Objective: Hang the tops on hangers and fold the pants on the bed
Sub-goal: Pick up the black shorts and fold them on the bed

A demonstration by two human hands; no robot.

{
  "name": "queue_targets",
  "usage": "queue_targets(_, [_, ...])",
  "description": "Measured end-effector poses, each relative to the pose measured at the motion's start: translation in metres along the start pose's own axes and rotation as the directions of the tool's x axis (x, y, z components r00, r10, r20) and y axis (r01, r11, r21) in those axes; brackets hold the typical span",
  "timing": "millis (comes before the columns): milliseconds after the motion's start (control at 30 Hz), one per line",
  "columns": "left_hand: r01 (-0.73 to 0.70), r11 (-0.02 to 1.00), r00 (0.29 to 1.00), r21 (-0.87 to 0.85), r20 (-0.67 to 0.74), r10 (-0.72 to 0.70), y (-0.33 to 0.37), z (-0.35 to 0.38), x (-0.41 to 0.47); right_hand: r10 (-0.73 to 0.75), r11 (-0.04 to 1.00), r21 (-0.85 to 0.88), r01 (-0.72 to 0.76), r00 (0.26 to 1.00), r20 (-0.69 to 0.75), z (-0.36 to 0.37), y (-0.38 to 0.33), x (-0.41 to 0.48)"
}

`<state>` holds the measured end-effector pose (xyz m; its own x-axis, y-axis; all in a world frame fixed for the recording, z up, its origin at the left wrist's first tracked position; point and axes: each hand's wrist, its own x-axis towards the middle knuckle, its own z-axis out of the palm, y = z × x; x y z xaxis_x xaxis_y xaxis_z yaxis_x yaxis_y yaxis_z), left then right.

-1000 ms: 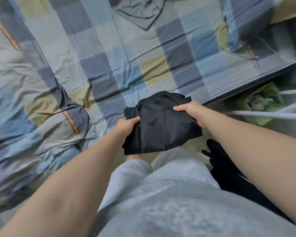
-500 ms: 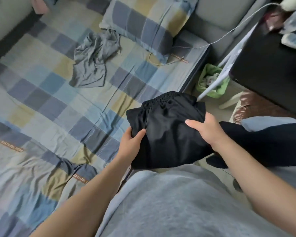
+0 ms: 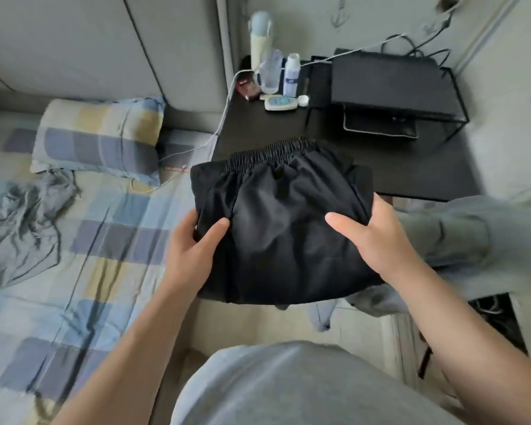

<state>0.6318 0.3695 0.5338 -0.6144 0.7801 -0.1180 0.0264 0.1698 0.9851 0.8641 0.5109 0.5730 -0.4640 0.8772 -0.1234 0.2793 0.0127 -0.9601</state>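
Both hands hold the black pants (image 3: 282, 222) as a folded bundle in the air in front of the person's chest. The left hand (image 3: 193, 250) grips the bundle's left edge, thumb on top and fingers tucked beneath. The right hand (image 3: 377, 243) clasps the right edge, thumb across the top. The elastic waistband points away, toward the dark table (image 3: 411, 167). A crumpled grey garment (image 3: 25, 231) lies on the bed (image 3: 105, 240) to the left, well apart from the pants.
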Motion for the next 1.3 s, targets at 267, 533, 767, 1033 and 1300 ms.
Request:
queue_targets(267, [-0.198, 0.980, 0.910, 0.019, 0.374, 0.177, 0.056, 0.184, 0.007, 0.075, 0.994, 0.102, -0.038, 0.917, -0.392, -0.170, 0.034, -0.060])
queue_targets(533, [-0.266, 0.963, 0.620, -0.036, 0.759, 0.200, 0.092, 0.376, -0.007, 0.267, 0.960, 0.259, -0.107, 0.629, -0.731, -0.283, 0.078, -0.140])
queue_targets(767, [-0.290, 0.957, 0.336, -0.018, 0.934, 0.120, 0.101, 0.536, -0.033, 0.350, 0.936, 0.345, -0.075, 0.333, -0.876, -0.361, 0.122, -0.186])
queue_targets(1033, [-0.303, 0.952, 0.115, 0.052, 0.993, -0.018, 0.070, 0.711, -0.060, 0.419, 0.905, 0.413, -0.098, 0.041, -0.907, -0.451, 0.192, -0.200])
queue_targets(1300, [-0.259, 0.963, -0.058, 0.071, 0.994, -0.089, 0.002, 0.848, -0.136, 0.435, 0.853, 0.466, -0.235, -0.173, -0.884, -0.535, 0.277, -0.243])
